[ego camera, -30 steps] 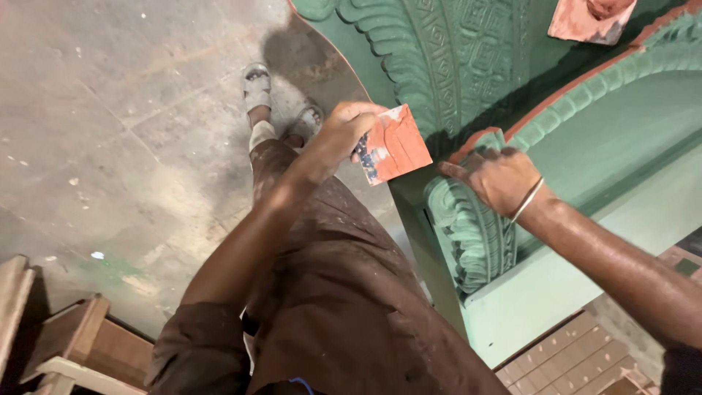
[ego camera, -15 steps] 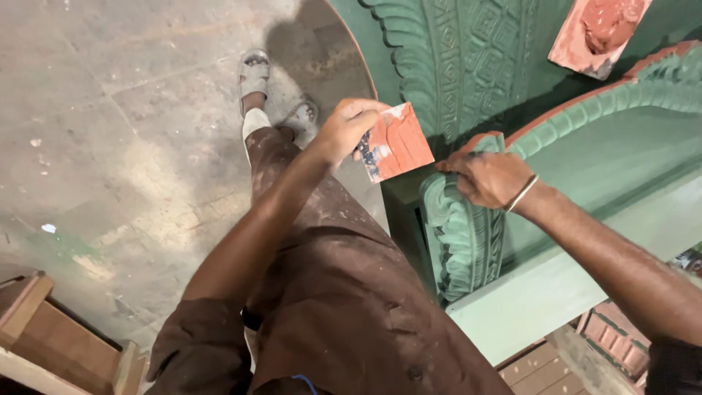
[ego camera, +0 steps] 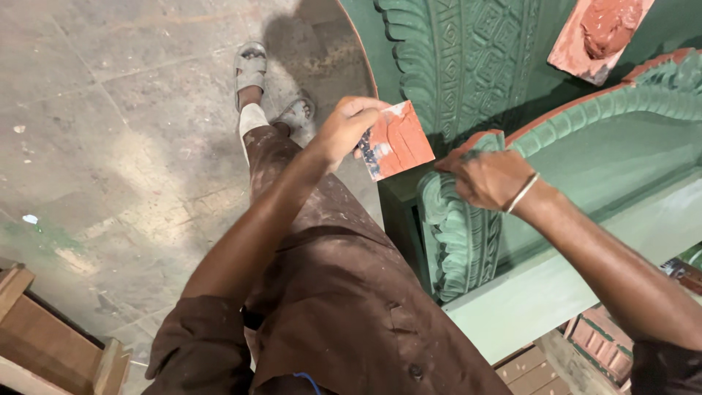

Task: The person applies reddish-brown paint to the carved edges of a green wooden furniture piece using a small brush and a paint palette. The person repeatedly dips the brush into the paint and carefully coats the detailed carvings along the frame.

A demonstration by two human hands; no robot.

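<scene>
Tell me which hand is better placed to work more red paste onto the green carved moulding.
Right, most likely. The right hand already rests on the red-smeared edge of the green carved moulding. The left hand grips the small square red-coated card, held beside that spot as a palette.

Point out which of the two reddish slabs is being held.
The small red card pinched in the left hand. The other, a pinkish slab bearing red paste, sits untouched at the upper right on the green carving.

Carved green moulding (ego camera: pixel 457 241) blocks right; left open.
</scene>
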